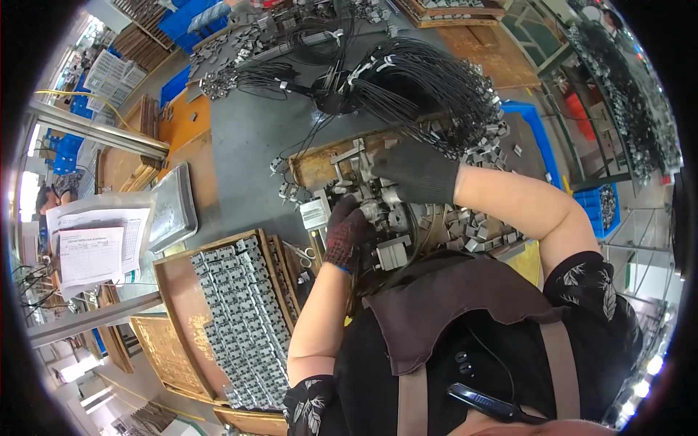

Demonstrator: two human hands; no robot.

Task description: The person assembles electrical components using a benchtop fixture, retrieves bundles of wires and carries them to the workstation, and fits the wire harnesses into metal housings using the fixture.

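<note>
Left hand (350, 234) and right hand (420, 173), both gloved, at a metal fixture (376, 211) on a dark table (243, 145).
Working in front of a brown apron (454, 309), with the fixture between the two hands. Touching its left side with the left hand, in a red-and-black glove, fingers curled; impossible to tell whether gripping a part. Reaching over its far right side with the right hand, in a dark grey glove; fingertips hidden against the metal, so grip likewise impossible to tell. Just to the right, loose grey metal blocks (476, 232) in a scatter. Beyond, on the table, black cables (407, 94) in bundles with white ties. To the left, scissors (305, 256) beside a wooden tray (187, 320) with rows of grey metal parts (243, 320); farther left, printed sheets (91, 251).
</note>
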